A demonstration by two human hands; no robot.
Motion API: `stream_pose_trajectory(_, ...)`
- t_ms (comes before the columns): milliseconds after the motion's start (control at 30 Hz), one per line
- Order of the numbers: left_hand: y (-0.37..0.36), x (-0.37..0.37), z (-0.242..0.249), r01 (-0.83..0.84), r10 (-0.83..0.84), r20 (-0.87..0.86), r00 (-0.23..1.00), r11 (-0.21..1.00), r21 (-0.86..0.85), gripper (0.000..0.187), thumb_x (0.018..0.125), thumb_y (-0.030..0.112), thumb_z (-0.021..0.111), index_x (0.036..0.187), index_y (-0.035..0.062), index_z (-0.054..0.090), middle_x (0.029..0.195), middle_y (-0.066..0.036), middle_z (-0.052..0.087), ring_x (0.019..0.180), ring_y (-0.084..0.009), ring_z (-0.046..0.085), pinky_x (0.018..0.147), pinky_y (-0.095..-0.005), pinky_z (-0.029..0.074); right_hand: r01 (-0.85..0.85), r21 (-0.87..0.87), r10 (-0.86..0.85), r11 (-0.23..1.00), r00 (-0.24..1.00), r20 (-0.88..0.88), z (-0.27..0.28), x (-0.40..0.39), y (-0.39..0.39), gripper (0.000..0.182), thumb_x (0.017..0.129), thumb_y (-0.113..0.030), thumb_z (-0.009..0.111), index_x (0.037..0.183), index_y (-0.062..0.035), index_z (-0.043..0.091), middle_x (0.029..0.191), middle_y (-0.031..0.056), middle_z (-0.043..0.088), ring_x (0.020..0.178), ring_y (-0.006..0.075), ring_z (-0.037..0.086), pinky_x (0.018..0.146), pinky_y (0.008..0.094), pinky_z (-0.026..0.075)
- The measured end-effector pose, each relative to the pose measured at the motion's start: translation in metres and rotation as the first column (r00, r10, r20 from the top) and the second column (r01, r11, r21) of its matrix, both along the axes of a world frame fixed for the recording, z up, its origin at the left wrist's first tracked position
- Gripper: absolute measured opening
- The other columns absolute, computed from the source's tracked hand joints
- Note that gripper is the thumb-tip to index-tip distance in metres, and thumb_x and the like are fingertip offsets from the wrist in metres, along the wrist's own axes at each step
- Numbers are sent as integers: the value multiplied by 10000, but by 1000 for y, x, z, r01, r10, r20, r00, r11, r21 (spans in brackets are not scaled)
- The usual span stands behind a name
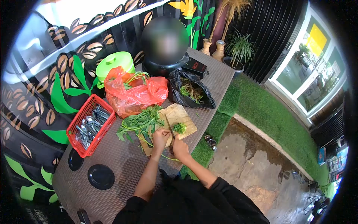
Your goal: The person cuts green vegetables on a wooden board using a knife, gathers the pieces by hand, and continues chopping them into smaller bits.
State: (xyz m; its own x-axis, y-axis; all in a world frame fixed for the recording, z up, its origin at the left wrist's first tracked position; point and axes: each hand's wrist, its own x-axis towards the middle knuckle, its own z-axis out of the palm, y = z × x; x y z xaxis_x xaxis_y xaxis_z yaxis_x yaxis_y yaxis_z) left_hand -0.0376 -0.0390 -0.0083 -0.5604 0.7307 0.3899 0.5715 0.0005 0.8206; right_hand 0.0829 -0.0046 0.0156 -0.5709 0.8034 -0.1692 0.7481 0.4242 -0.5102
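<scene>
On the wooden cutting board [179,112], my right hand [181,148] is closed round the handle of a knife [169,123], its blade pointing away from me. Just left of the blade, my left hand [161,137] has its fingers curled together over green stems [147,139]; the fingertips are partly hidden. A small heap of chopped greens [179,128] lies to the right of the knife. Long leafy greens [141,121] spread over the board's left edge and onto the table.
Behind the board are a red plastic bag [136,95], a black bag of greens [192,91], a lime-green lidded container [115,64] and a black pot [164,67]. At left stand a red cutlery basket [91,125] and black plates [101,177]. The table's [209,93] edge is on my right.
</scene>
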Motion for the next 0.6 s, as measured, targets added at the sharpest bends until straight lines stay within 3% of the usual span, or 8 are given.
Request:
stream_pose_trajectory(67,0,0,1,-21,27,107,994,998,-56,87,691,52,702,739,-10,663,713,-131,614,593,-258,596,555,-311,473,-14,25,14,1000,1000,3,-3,3,3,303,903,-226,405,1070,25,373,779,265,615,744,427,615,637,505,496)
stream_pose_trajectory(200,3,5,6,-40,44,61,997,997,-63,97,712,79,697,740,-5,657,726,-122,626,629,-238,605,596,-309,478,-58,29,59,998,998,-28,10,14,16,258,893,-176,370,1040,34,397,784,268,622,747,421,623,647,505,497)
stream_pose_trajectory(267,-5,16,25,-35,54,-199,979,994,101,144,699,123,716,761,10,653,728,-98,632,678,-196,607,630,-310,474,-76,29,77,997,997,-15,9,19,23,292,876,-186,410,1051,47,392,774,277,616,737,424,620,648,502,495)
stream_pose_trajectory(300,-11,21,30,-36,56,-199,979,994,101,144,699,123,716,761,10,653,728,-98,632,678,-196,607,630,-310,474,-78,30,78,997,997,-15,10,22,25,292,876,-186,410,1051,47,392,774,277,616,737,424,620,648,502,495)
stream_pose_trajectory(367,-27,30,35,285,-255,172,952,940,-186,199,656,98,755,818,30,662,759,-51,646,709,-153,585,661,-283,469,-85,31,87,996,994,-71,10,27,29,283,888,-214,418,1007,41,393,775,294,602,751,455,596,655,528,479)
stream_pose_trajectory(400,-31,31,36,282,-251,171,953,941,-187,199,656,98,755,818,30,662,759,-51,646,709,-153,585,661,-283,469,-89,30,91,996,993,-72,13,27,29,283,888,-214,418,1007,41,393,775,294,602,751,455,596,655,528,479)
stream_pose_trajectory(467,-40,32,38,627,-611,168,774,700,-341,258,610,114,788,815,36,652,780,-44,646,691,-151,576,649,-285,469,-74,-16,72,997,994,-88,17,27,29,284,884,-216,424,992,44,389,766,308,593,756,471,587,657,533,473)
stream_pose_trajectory(600,-44,38,15,668,-637,223,738,640,-380,270,583,155,806,757,22,648,784,-50,650,725,-164,606,642,-322,482,-70,-9,68,997,987,-146,18,25,18,270,888,-215,417,975,40,390,757,307,590,737,471,585,652,532,468)
